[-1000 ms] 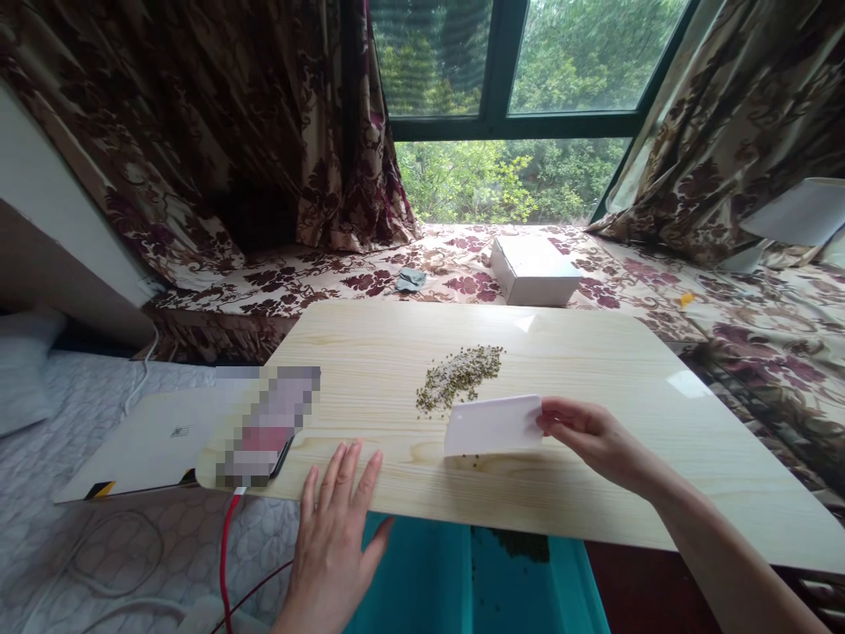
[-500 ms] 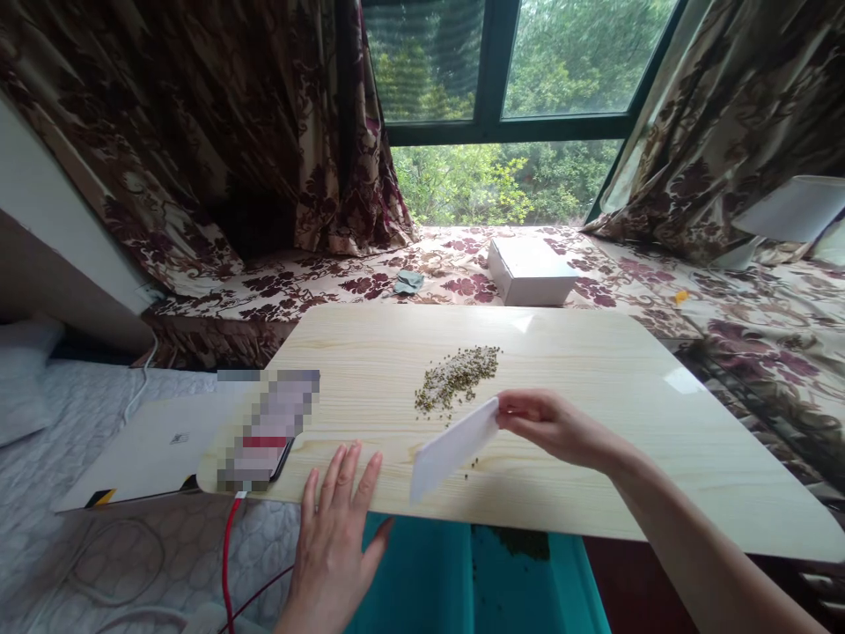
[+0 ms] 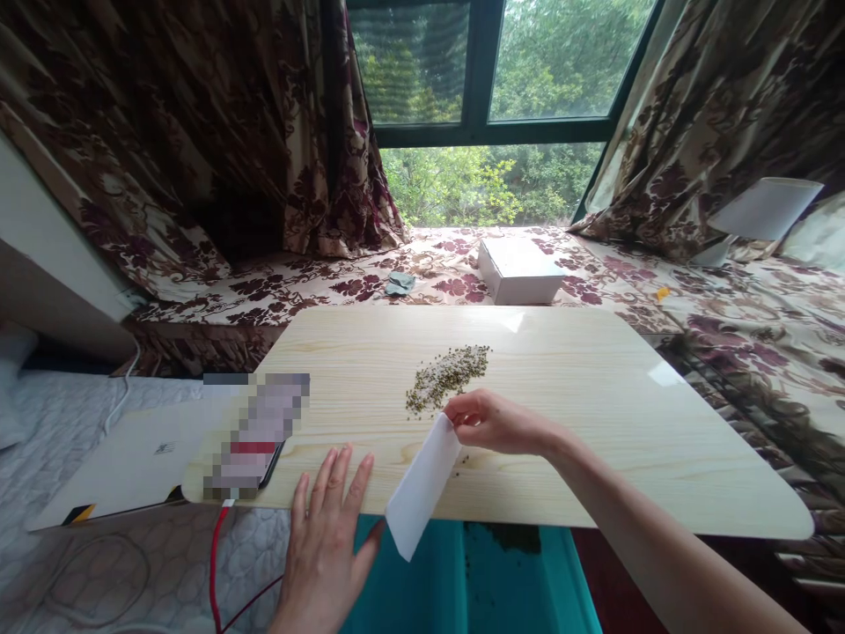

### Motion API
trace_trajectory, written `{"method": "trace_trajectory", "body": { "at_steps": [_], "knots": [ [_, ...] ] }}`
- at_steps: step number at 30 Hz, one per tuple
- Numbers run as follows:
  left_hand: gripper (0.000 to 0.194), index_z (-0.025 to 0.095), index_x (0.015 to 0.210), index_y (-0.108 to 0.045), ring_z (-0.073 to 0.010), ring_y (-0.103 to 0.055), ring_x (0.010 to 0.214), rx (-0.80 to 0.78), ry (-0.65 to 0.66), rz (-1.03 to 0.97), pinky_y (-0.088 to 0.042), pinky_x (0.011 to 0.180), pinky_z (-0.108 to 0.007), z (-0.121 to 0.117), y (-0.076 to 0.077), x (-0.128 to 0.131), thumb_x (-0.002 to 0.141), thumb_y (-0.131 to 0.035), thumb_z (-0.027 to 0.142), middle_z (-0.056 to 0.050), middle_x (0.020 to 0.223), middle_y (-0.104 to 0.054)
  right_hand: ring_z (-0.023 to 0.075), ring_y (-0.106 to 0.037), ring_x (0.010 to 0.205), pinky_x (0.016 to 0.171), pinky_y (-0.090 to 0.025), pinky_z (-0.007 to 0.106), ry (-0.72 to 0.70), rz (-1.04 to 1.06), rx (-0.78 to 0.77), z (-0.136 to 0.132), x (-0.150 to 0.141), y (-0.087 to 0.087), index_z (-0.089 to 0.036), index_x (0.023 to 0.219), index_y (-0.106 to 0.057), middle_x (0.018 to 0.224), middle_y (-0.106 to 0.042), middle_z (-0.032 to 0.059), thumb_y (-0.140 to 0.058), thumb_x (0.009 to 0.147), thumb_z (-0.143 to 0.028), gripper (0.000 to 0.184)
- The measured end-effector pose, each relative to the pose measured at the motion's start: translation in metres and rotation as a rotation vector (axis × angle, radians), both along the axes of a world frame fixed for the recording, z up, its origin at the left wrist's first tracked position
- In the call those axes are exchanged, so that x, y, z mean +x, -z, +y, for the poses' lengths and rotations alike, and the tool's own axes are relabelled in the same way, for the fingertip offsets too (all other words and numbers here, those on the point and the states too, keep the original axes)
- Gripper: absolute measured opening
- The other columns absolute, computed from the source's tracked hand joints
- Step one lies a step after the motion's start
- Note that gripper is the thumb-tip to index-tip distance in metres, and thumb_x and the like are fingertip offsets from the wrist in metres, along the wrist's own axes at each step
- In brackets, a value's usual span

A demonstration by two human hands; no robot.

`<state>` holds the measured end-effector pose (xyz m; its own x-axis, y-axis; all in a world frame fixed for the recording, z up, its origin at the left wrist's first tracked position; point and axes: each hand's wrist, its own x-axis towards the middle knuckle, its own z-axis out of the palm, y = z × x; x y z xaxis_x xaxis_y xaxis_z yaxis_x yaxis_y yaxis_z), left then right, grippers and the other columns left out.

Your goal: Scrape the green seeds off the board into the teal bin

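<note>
My right hand (image 3: 485, 421) pinches one end of a white card (image 3: 422, 489), which slants down toward me past the table's front edge. The card's lower end hangs over the left compartment of a teal bin (image 3: 422, 590). Just beyond my right hand, a pile of small greenish-brown beans mixed with white grains (image 3: 449, 374) lies on the wooden table (image 3: 561, 352). A few loose beans (image 3: 460, 467) sit beside the card. My left hand (image 3: 330, 519) rests with fingers spread at the table's front edge. Dark green beans (image 3: 511, 537) lie in the bin's right compartment.
A pixelated phone (image 3: 257, 440) with a red cable (image 3: 215, 563) lies at the table's left. A pale laptop-like panel (image 3: 125, 453) is beside it on the quilted bed (image 3: 244, 555). A white box (image 3: 521, 273) and grey cloth (image 3: 400, 283) sit on the window ledge.
My right hand has moved left and toward me, swinging the card's lower end over the table edge above the bin. My left hand stays spread at the edge; the view has shifted slightly.
</note>
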<state>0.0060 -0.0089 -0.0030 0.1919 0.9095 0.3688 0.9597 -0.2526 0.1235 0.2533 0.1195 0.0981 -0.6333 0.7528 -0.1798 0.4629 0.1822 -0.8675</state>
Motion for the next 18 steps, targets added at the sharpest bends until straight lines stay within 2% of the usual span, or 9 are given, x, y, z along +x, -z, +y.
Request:
{"method": "trace_trajectory", "body": {
  "at_steps": [6, 9, 18],
  "knots": [
    [0.07, 0.024, 0.15, -0.021, -0.031, -0.029, 0.139, 0.012, 0.007, 0.067, -0.021, 0.111, -0.055, 0.0, -0.001, -0.001, 0.087, -0.05, 0.015, -0.014, 0.15, -0.035, 0.0117, -0.053, 0.064, 0.056, -0.04, 0.021, 0.016, -0.049, -0.022, -0.011, 0.015, -0.006, -0.017, 0.068, -0.061, 0.065, -0.058, -0.0018, -0.048, 0.064, -0.007, 0.017],
    [0.067, 0.023, 0.149, -0.023, -0.0319, -0.029, 0.138, 0.021, 0.014, 0.07, -0.021, 0.11, -0.056, 0.001, 0.002, -0.003, 0.088, -0.05, 0.017, -0.015, 0.15, -0.035, 0.0117, -0.052, 0.064, 0.056, -0.039, 0.021, 0.031, -0.083, -0.023, -0.02, 0.024, -0.007, -0.017, 0.066, -0.061, 0.064, -0.057, -0.0022, -0.048, 0.065, -0.008, 0.015],
    [0.067, 0.022, 0.148, -0.026, -0.0318, -0.031, 0.137, 0.041, 0.02, 0.087, -0.021, 0.111, -0.054, 0.002, 0.008, -0.006, 0.087, -0.053, 0.022, -0.014, 0.15, -0.036, 0.0165, -0.061, 0.072, 0.066, -0.047, 0.025, 0.075, -0.172, -0.05, -0.054, 0.05, -0.015, -0.018, 0.079, -0.071, 0.077, -0.07, 0.0026, -0.051, 0.074, -0.015, 0.021]
  ]
}}
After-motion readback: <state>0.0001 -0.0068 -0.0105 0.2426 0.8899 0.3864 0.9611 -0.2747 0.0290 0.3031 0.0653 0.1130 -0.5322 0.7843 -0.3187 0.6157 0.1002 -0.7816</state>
